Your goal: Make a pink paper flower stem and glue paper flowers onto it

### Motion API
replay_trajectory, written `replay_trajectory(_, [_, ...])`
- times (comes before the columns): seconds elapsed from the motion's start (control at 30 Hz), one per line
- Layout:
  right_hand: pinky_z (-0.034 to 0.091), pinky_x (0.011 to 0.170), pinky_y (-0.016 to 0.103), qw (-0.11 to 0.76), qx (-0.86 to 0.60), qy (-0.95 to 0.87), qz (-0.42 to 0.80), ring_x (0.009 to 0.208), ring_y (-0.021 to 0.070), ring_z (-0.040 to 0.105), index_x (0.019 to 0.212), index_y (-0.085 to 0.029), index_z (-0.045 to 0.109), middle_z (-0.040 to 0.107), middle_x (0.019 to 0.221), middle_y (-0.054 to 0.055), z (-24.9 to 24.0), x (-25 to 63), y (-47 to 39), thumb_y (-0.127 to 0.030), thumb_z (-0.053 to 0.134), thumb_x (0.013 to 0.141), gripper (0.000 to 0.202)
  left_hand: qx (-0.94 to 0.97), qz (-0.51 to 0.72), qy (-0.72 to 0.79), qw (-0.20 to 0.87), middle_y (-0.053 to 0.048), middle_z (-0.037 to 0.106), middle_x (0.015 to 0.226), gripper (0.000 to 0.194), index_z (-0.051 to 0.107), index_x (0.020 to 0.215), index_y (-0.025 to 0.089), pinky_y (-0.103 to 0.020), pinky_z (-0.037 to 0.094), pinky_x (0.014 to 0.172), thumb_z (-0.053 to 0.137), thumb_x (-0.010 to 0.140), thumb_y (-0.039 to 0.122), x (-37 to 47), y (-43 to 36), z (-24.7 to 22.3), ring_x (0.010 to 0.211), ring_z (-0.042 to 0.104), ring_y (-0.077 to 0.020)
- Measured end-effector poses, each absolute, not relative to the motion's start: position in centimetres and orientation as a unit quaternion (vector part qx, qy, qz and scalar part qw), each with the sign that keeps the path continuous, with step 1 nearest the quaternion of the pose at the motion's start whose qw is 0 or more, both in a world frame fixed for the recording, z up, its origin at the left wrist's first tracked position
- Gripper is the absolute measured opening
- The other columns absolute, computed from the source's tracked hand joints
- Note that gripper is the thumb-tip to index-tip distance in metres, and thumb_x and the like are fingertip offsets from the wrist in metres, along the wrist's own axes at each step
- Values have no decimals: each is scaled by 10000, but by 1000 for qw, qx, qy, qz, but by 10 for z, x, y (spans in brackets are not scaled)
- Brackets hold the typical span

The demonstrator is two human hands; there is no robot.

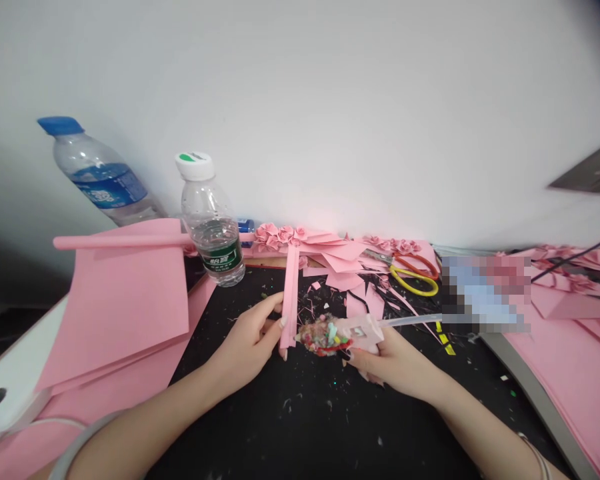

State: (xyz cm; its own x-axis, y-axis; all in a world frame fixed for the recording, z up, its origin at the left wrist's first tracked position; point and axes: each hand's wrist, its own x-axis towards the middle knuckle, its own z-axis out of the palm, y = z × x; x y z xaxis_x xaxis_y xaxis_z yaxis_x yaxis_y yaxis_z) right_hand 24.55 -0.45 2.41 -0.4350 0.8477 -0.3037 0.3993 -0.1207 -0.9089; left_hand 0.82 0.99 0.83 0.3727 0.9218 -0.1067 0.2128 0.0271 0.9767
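My left hand (pixel 253 330) is closed around the lower end of a folded pink paper strip (pixel 291 287), which stands nearly vertical in view. In my right hand (pixel 387 360) is a small hot glue gun (pixel 363 330), its front crusted with grey fluff and colourful bits. A translucent glue stick (pixel 414 320) sticks out of its back. The gun's nozzle points left, close to the strip's lower edge; I cannot tell whether they touch. Pink paper roses (pixel 277 237) lie beyond the strip's far end.
Scissors (pixel 414 275) with yellow and orange handles lie on pink scraps. A water bottle (pixel 213 227) and a blue-capped bottle (pixel 103 173) stand by the wall. Pink sheets (pixel 125 300) and a rolled paper tube (pixel 120 241) are at left. More pink paper (pixel 570 373) is at right. Scraps litter the black mat (pixel 300 420).
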Motion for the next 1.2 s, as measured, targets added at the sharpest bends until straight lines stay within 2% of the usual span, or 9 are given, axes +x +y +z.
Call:
replay_trajectory(0.1, [302, 402, 164, 184, -489, -643, 559, 437, 53, 377, 863, -158, 551, 424, 533, -75, 26, 244, -5, -190, 538, 786, 84, 619, 322, 460, 550, 23, 544, 656, 368, 427, 1275, 198, -181, 363, 401, 403, 916, 279, 8, 10, 9, 529, 553, -112])
replay_trajectory(0.2, [300, 413, 171, 177, -490, -646, 558, 440, 56, 383, 902, -162, 574, 443, 535, -80, 28, 242, -5, -140, 519, 773, 143, 618, 326, 456, 552, 24, 544, 658, 371, 426, 1279, 203, -181, 366, 407, 406, 916, 276, 8, 9, 8, 535, 552, -111])
replay_trajectory(0.47, [304, 430, 185, 181, -488, -652, 551, 438, 61, 390, 895, -165, 578, 447, 524, -85, 29, 241, -5, -132, 515, 770, 143, 620, 327, 456, 549, 21, 549, 671, 371, 426, 1278, 205, -188, 379, 414, 404, 919, 293, 9, 9, 7, 535, 558, -115])
replay_trajectory(0.8, [301, 400, 180, 209, -508, -634, 545, 416, 65, 393, 845, -164, 544, 445, 497, -81, 19, 245, -4, -212, 544, 788, 74, 618, 328, 455, 551, 6, 564, 710, 378, 426, 1277, 199, -193, 381, 408, 402, 907, 277, 10, 9, 9, 525, 556, -113])
replay_trajectory(0.97, [305, 388, 180, 228, -506, -612, 563, 408, 64, 383, 820, -165, 518, 420, 493, -82, 17, 246, -4, -293, 565, 791, 139, 614, 328, 455, 556, 6, 573, 711, 370, 430, 1268, 202, -194, 377, 409, 404, 911, 293, 10, 9, 9, 523, 558, -113])
replay_trajectory(1.2, [281, 398, 175, 189, -480, -657, 550, 425, 57, 378, 770, -173, 533, 435, 508, -79, 27, 241, -6, -161, 532, 771, 12, 608, 329, 453, 562, 24, 553, 664, 367, 423, 1274, 206, -182, 355, 403, 407, 918, 295, 9, 9, 8, 529, 552, -110])
